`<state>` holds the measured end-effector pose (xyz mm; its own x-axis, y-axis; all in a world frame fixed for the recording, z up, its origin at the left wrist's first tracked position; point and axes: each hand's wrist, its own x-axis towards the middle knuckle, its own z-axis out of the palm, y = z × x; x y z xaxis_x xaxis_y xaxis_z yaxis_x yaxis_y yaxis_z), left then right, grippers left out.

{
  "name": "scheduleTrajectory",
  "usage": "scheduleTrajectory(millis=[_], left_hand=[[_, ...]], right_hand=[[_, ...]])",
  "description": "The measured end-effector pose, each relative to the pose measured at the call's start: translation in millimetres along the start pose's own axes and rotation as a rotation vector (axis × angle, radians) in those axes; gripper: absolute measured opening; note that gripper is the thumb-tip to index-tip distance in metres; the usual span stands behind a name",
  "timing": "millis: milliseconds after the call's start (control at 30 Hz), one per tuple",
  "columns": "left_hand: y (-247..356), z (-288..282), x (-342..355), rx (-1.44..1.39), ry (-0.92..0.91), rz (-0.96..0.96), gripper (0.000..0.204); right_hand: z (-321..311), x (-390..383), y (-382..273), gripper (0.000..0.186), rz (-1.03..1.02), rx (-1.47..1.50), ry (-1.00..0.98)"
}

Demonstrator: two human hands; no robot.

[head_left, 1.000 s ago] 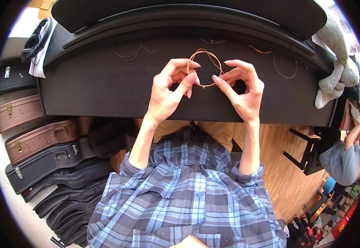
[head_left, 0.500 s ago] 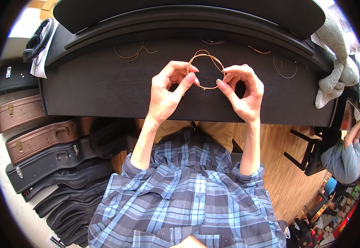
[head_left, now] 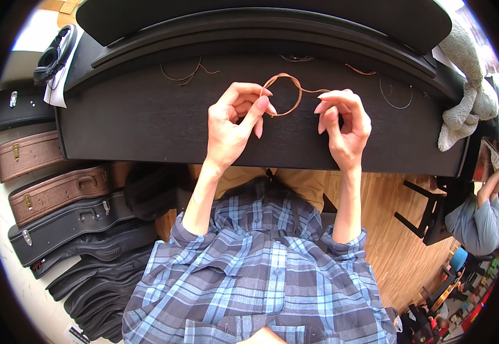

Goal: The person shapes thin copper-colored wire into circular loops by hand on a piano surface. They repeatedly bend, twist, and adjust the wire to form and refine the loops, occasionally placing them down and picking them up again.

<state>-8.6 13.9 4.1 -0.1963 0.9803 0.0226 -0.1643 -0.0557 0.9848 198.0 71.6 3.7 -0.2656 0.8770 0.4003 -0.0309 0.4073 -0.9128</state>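
Observation:
A copper-coloured guitar string [head_left: 283,75], wound into a ring, is held up over the black surface [head_left: 163,126]. My left hand [head_left: 228,129] is closed on the ring's left side, pinching it between thumb and fingers. From the ring's right side a free end of the string runs out to my right hand [head_left: 348,127]. Its fingertips appear pinched around that end, though the thumb partly hides the grip. Behind the hands lie more strings: a copper one [head_left: 189,78] at left, a small bundle [head_left: 296,58], a short copper one [head_left: 359,70] and a thin curved silvery one [head_left: 396,106].
A raised black ledge [head_left: 261,31] closes off the back. Headphones [head_left: 54,57] rest at far left, a grey plush toy [head_left: 470,103] at far right. Brown [head_left: 60,192] and black instrument cases [head_left: 71,223] stand at left. Another person [head_left: 479,215] is at right.
My right hand has let go of the ring's right side and moved slightly right, drawing a free end of the string outward. My left hand keeps its pinch; the ring looks smaller.

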Motion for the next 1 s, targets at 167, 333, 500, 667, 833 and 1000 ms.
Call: scheduleTrajectory(millis=[167,333,500,667,833,1000], left_hand=[[1,0,0,0.021,-0.032,0.019,0.019],[0,-2,0,-0.01,-0.05,0.017,0.019],[-3,-2,0,-0.074,-0.068,0.015,0.018],[-2,-1,-1,-0.057,-0.075,0.004,0.016],[0,1,-1,0.01,-0.072,-0.018,0.014],[1,1,-2,0.059,-0.06,-0.025,0.014]], right_hand=[[0,1,1,0.032,-0.005,0.023,0.048],[3,4,1,0.031,0.056,0.1,0.143],[3,6,2,0.03,0.181,-0.007,0.194],[-2,5,-1,0.032,0.149,0.034,-0.064],[-3,3,-5,0.031,0.111,0.072,-0.186],[-7,2,-5,0.029,0.168,0.168,-0.187]])
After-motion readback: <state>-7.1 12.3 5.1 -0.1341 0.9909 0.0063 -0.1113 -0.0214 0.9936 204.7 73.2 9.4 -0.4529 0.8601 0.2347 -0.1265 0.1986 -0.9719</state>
